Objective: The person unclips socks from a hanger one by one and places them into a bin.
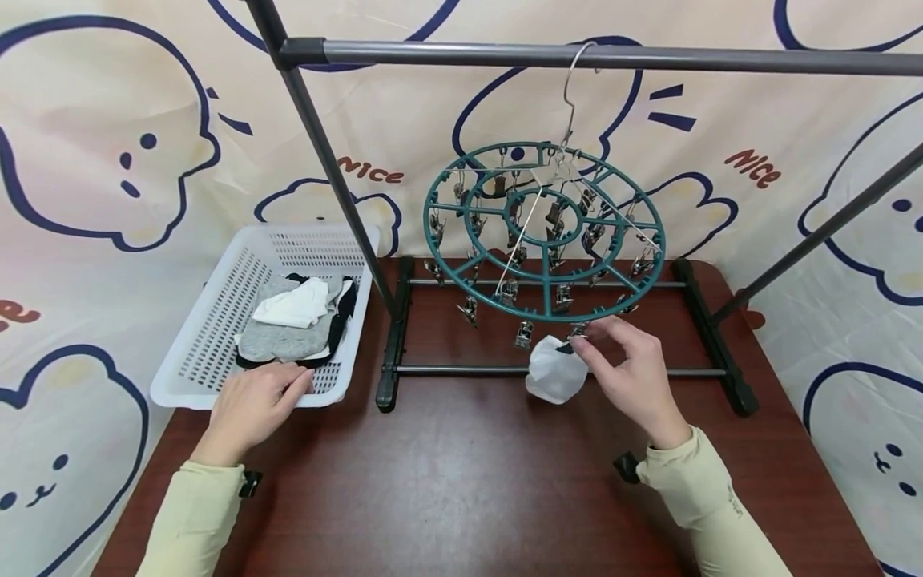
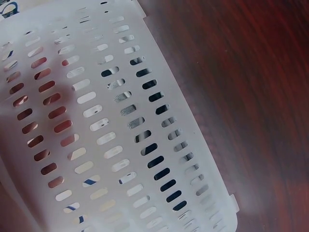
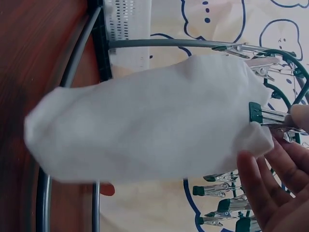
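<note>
My right hand (image 1: 634, 373) is at the near edge of the green round clip hanger (image 1: 544, 312). Its thumb and fingers pinch a metal clip (image 3: 275, 117) with green tips, which bites the end of a white sock (image 3: 145, 125). The sock hangs down from the clip, and my fingertips (image 3: 248, 166) lie by its edge. My left hand (image 1: 254, 405) rests at the near rim of a white plastic basket (image 1: 180, 353), with its fingers over the rim and partly hidden. Inside the basket lie folded grey, black and white fabric pieces (image 1: 284, 336).
The hanger hooks onto a grey metal rack's top bar (image 1: 447, 54). Rack feet (image 1: 389, 377) and lower bars (image 1: 461, 371) stand on the dark red-brown table (image 1: 447, 481). Several other metal clips (image 1: 524, 332) dangle from the hanger. A cartoon-printed cloth (image 1: 404, 120) covers the wall behind.
</note>
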Motion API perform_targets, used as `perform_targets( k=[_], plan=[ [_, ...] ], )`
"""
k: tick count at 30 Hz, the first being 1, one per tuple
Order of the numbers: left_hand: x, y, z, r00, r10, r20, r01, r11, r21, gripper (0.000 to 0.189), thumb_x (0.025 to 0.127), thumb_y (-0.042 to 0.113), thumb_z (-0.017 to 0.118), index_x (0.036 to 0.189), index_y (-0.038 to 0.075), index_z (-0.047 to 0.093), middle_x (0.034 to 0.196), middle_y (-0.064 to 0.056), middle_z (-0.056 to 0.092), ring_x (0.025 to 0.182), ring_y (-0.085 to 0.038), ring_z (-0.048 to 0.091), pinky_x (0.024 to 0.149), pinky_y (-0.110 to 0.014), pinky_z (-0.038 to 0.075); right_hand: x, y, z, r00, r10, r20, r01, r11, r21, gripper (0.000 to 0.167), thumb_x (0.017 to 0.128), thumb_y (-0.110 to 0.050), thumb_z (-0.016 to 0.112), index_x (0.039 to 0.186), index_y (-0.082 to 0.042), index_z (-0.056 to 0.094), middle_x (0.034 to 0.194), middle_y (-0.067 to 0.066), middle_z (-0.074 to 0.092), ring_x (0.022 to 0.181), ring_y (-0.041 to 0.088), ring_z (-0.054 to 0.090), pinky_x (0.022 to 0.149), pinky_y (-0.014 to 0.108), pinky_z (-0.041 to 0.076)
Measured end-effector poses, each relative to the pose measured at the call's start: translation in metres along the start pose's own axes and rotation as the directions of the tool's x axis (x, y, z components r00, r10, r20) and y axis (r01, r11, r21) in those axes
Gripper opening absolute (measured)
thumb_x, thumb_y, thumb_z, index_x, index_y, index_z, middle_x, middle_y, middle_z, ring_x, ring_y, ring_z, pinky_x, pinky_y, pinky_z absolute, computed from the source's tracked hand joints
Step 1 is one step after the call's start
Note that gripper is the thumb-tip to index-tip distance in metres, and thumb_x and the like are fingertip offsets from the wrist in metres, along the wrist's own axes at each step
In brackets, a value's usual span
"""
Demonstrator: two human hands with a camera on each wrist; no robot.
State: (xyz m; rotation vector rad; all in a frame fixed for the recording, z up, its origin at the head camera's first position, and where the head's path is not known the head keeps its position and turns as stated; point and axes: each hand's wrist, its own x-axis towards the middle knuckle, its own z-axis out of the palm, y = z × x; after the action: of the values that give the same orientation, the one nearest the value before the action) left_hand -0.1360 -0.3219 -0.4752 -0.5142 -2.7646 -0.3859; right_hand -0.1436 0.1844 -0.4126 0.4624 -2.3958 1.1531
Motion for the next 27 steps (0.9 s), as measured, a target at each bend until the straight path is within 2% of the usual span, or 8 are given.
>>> perform_targets(
  k=[6,15,23,27],
  plan=[
    [0.000,0.000,0.001,1.000,0.001,-0.010,-0.001,1.000,-0.001,0.027,0.098,0.026,0.065,0.073,0.035,0.066,0.068,0.017,0.058,0.060,-0.007,0.054,0.049,-0.029,0.033,0.001,-0.005,0.005,1.000,-0.016,0.012,0.016,0.999,0.042,0.017,0.087,0.000,0.080,0.102,-0.003,0.075,0.092,0.007,0.077,0.078,-0.004,0.063,0.064,0.012,0.051],
    [-0.001,-0.001,0.002,1.000,-0.009,-0.008,0.009,1.000,0.000,0.029,0.099,0.025,0.063,0.072,0.033,0.066,0.068,0.014,0.059,0.061,-0.008,0.055,0.050,-0.029,0.035,0.004,-0.015,0.015,0.998,-0.064,0.025,0.062,0.995,0.077,0.019,0.085,0.000,0.082,0.102,-0.005,0.077,0.090,0.005,0.077,0.076,-0.001,0.065,0.064,0.013,0.052],
    [-0.001,0.000,0.001,1.000,-0.011,-0.008,0.011,1.000,0.007,0.029,0.099,0.024,0.063,0.072,0.033,0.066,0.067,0.014,0.057,0.060,-0.008,0.053,0.050,-0.028,0.034,0.007,-0.026,0.027,0.995,-0.090,0.050,0.087,0.994,0.065,0.023,0.084,-0.005,0.084,0.106,-0.004,0.078,0.093,0.007,0.079,0.081,0.013,0.071,0.063,0.016,0.052],
    [-0.001,0.001,0.000,1.000,-0.017,0.002,0.017,1.000,0.001,0.028,0.100,0.025,0.062,0.073,0.033,0.067,0.068,0.015,0.059,0.061,-0.007,0.054,0.050,-0.029,0.035,0.009,-0.033,0.034,0.992,-0.110,0.061,0.105,0.991,0.078,0.024,0.084,-0.007,0.084,0.107,-0.003,0.078,0.093,0.008,0.078,0.079,0.014,0.072,0.064,0.018,0.054]
  ],
)
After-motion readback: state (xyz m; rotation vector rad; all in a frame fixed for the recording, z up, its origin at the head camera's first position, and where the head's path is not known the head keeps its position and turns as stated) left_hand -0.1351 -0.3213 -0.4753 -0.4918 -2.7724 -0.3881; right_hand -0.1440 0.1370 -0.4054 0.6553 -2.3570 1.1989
